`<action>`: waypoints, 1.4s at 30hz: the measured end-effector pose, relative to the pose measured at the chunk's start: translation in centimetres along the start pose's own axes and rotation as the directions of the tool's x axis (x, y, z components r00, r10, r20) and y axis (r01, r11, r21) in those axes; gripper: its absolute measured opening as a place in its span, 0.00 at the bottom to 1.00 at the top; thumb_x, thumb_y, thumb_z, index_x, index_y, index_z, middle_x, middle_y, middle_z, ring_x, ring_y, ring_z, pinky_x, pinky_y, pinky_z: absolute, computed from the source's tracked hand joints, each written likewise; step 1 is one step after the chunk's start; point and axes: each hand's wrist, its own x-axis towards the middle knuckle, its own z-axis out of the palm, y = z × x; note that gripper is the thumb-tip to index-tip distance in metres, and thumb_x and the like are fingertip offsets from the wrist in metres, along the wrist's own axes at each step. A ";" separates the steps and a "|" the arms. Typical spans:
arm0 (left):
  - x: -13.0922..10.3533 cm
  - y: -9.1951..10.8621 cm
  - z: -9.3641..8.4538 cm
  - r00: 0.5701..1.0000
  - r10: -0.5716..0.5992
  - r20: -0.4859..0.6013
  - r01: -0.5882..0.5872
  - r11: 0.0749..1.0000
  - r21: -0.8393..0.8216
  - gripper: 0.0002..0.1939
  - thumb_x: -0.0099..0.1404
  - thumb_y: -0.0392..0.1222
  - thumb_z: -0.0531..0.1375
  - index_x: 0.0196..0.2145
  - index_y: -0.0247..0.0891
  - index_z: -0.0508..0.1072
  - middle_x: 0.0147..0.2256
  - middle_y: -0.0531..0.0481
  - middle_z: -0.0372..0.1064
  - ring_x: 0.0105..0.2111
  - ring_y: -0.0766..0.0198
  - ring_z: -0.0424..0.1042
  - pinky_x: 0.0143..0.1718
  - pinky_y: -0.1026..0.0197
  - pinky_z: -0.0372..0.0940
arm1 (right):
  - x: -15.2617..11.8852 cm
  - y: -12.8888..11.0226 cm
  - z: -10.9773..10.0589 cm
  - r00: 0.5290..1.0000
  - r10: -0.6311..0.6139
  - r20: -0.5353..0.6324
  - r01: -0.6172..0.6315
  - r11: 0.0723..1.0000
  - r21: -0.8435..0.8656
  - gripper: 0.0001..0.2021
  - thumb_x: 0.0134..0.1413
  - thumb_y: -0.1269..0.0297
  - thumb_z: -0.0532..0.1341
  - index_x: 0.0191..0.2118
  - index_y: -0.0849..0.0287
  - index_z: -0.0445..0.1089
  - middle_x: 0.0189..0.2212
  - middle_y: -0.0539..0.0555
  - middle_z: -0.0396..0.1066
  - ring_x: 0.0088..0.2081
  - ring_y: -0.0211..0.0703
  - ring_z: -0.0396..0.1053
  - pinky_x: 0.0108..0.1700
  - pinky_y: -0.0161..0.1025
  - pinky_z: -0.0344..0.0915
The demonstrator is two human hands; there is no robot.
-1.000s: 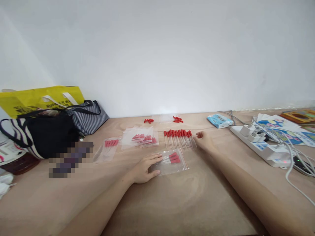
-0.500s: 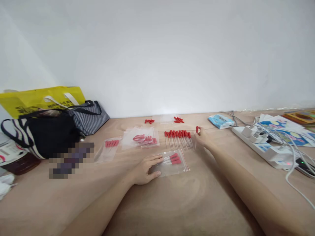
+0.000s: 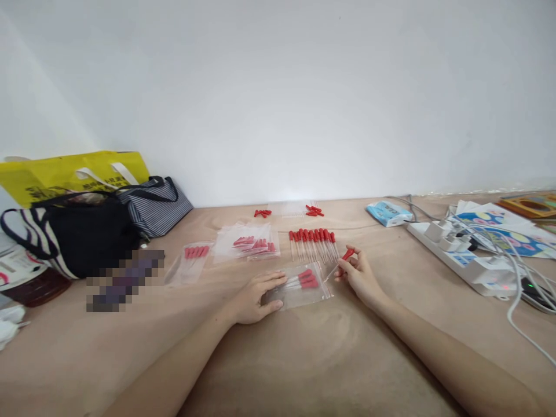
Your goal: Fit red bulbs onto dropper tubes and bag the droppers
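Observation:
My right hand (image 3: pixel 358 273) pinches a glass dropper (image 3: pixel 347 253) by its red rubber bulb, its thin tube pointing down and left to the edge of a clear zip bag (image 3: pixel 299 298). Several red-bulbed droppers (image 3: pixel 308 281) lie inside that bag. Spread fingers of my left hand (image 3: pixel 256 296) rest flat on the bag's left part, thumb apart from them. Just beyond, a row of loose droppers (image 3: pixel 310 236) lies side by side, bulbs away from me. Further left are a pile of filled zip bags (image 3: pixel 223 240) and a single bag of droppers (image 3: pixel 191 269).
Loose red bulbs (image 3: pixel 314 211) and empty clear bags (image 3: pixel 291 209) lie by the wall. On the right are a blue tissue pack (image 3: pixel 388 214) and a power strip (image 3: pixel 460 255) with cables. A black bag (image 3: pixel 91 237) and striped bag (image 3: pixel 156 208) stand left.
My right hand has drawn a dropper from beside the row's right end toward me, and its tube now tilts toward the zip bag. My left hand has stayed on the bag.

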 end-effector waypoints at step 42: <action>-0.1 0.4 -0.3 1.000 -0.018 0.007 0.018 1.000 0.015 0.26 0.58 0.49 0.56 0.54 0.44 0.59 0.56 0.48 0.54 0.55 0.55 0.53 0.55 0.49 0.49 | 3.2 -0.2 -1.9 0.968 -0.015 0.252 0.175 0.757 -0.630 0.08 0.43 0.62 0.58 0.22 0.61 0.69 0.21 0.49 0.68 0.24 0.36 0.64 0.27 0.31 0.59</action>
